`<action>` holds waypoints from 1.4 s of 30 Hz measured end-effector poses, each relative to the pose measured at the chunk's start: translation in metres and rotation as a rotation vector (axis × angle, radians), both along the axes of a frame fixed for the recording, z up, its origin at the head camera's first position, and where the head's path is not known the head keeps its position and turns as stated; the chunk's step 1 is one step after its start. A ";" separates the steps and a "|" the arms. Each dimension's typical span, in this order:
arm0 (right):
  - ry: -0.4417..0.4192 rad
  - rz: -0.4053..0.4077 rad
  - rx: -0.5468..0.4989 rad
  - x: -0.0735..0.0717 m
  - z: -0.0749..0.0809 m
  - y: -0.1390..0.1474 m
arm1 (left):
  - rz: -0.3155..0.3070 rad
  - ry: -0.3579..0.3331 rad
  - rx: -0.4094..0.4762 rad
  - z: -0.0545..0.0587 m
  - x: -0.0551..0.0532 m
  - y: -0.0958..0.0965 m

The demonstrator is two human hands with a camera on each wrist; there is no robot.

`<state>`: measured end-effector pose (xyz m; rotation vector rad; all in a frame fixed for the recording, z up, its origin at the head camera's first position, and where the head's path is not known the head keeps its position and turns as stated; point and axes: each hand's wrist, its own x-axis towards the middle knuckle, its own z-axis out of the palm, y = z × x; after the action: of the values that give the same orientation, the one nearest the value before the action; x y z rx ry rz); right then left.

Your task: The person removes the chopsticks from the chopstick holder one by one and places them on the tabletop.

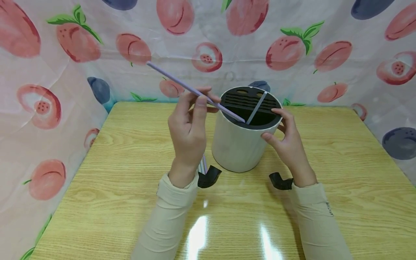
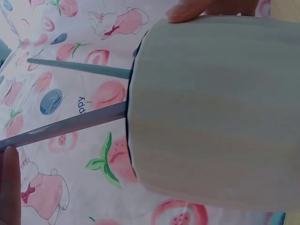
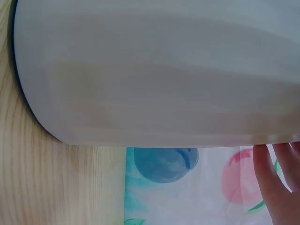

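Observation:
A white round utensil holder (image 1: pixel 238 148) with a black slotted top (image 1: pixel 247 95) stands upright on the table. My left hand (image 1: pixel 190 126) pinches a purple chopstick (image 1: pixel 182 83) partway along; it slants down to the right, its lower end at the holder's opening. In the left wrist view, the purple chopstick (image 2: pixel 70 123) meets the rim, with a fingertip against it. A grey-blue chopstick (image 1: pixel 258 106) leans in the holder's open compartment. My right hand (image 1: pixel 289 139) grips the holder's right side, fingers at the rim and thumb on the outer wall (image 3: pixel 140 84).
Several pastel sticks (image 1: pixel 203 164) lie on the wooden table (image 1: pixel 130 162), partly hidden behind my left wrist. Black curved pieces (image 1: pixel 209 177) jut out by both wrists. A fruit-patterned cloth (image 1: pixel 240 61) hangs behind the table and along its sides.

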<state>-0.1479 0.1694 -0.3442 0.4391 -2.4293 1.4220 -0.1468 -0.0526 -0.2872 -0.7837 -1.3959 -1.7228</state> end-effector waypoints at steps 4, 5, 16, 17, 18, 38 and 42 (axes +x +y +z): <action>-0.006 -0.001 0.003 0.000 0.000 0.000 | 0.021 -0.005 0.091 0.005 0.000 -0.007; -0.006 0.001 0.003 0.000 0.000 0.000 | 0.031 -0.006 0.107 0.006 0.000 -0.010; -0.017 0.002 -0.002 -0.002 0.001 0.001 | 0.047 -0.078 0.108 0.020 0.009 -0.026; -0.018 0.002 -0.002 -0.003 0.001 0.001 | 0.033 -0.094 0.083 0.022 0.010 -0.026; -0.018 0.002 -0.002 -0.003 0.001 0.001 | 0.019 -0.112 0.055 0.023 0.011 -0.026; -0.014 0.014 -0.011 -0.004 0.002 0.002 | 0.057 -0.841 -0.440 -0.027 -0.033 -0.035; -0.012 0.015 -0.011 -0.004 0.002 0.003 | 0.072 -0.947 -0.561 -0.042 -0.044 -0.034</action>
<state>-0.1516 0.1720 -0.3426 0.4483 -2.4315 1.4468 -0.1905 -0.0862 -0.3289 -0.1293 -2.5723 -1.7194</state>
